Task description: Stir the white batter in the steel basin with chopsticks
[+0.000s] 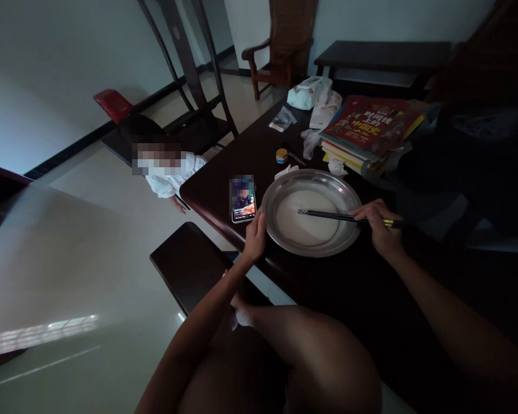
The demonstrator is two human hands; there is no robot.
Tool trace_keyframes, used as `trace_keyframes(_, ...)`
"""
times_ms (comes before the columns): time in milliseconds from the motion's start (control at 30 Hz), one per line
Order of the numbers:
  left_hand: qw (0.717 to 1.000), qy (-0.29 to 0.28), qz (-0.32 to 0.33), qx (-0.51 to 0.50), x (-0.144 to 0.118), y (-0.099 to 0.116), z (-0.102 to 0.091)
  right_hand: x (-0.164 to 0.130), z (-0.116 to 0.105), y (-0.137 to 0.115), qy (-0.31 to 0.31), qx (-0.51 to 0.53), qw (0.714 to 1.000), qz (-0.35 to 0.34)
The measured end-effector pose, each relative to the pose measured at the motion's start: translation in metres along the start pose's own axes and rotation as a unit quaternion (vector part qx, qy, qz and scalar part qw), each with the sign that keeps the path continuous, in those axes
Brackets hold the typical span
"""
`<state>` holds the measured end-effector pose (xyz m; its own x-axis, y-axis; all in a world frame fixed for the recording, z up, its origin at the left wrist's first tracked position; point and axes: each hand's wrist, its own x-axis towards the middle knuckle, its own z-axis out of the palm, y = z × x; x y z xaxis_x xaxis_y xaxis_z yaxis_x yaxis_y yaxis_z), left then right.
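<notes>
A wide steel basin (347, 192) with a pale, milky liquid in it sits on the dark wooden table (349, 287). My left hand (254, 237) grips the basin's near left rim. My right hand (380, 225) holds a pair of dark chopsticks (328, 215), which lie nearly level with their tips in the liquid near the basin's middle. A phone (243, 199) with a lit screen lies on the table just left of the basin.
A stack of books (369, 129), a small jar (281, 156), plastic bags and a tissue pack (307, 92) lie behind the basin. A small person in white (168, 169) stands at the table's left corner. A dark bench (190, 264) and wooden chairs stand on the tiled floor.
</notes>
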<state>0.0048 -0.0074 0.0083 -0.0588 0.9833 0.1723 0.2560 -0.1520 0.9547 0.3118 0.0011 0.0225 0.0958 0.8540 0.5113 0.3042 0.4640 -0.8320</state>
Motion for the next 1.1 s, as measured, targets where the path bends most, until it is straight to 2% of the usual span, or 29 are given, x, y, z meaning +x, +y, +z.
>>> trace_keyframes(100, 1.000, -0.002, -0.004, -0.002, 0.0000, -0.0008, -0.0005, 0.0004, 0.0002, -0.0002, 0.022, 0.018, 1.000, -0.004)
trace_keyframes(233, 1.000, 0.000, -0.009, 0.002, 0.0003, -0.0012, -0.0007, 0.0007, 0.0011, -0.0010, -0.008, 0.008, 1.000, -0.001)
trace_keyframes(400, 1.000, 0.005, -0.013, 0.003, 0.0003, 0.0000, -0.0001, 0.0002, 0.0011, -0.0012, 0.015, 0.009, 1.000, 0.006)
trace_keyframes(533, 1.000, 0.003, -0.014, 0.001, -0.0005, 0.0011, 0.0000, -0.0001, 0.0004, -0.0017, -0.013, 0.001, 1.000, 0.010)
trace_keyframes(700, 1.000, 0.000, -0.016, 0.004, -0.0007, 0.0009, -0.0005, 0.0012, -0.0008, -0.0011, 0.024, 0.003, 1.000, 0.008)
trace_keyframes(867, 1.000, 0.002, -0.016, 0.009, -0.0004, 0.0017, -0.0008, 0.0008, 0.0004, -0.0011, -0.010, 0.009, 1.000, 0.012)
trace_keyframes(1033, 1.000, -0.002, -0.014, 0.003, -0.0002, 0.0017, -0.0007, 0.0012, 0.0000, -0.0010, 0.023, 0.011, 1.000, 0.017)
trace_keyframes(1100, 1.000, 0.002, -0.017, 0.004, -0.0002, 0.0014, -0.0005, 0.0012, 0.0000, -0.0012, 0.013, 0.018, 1.000, 0.014)
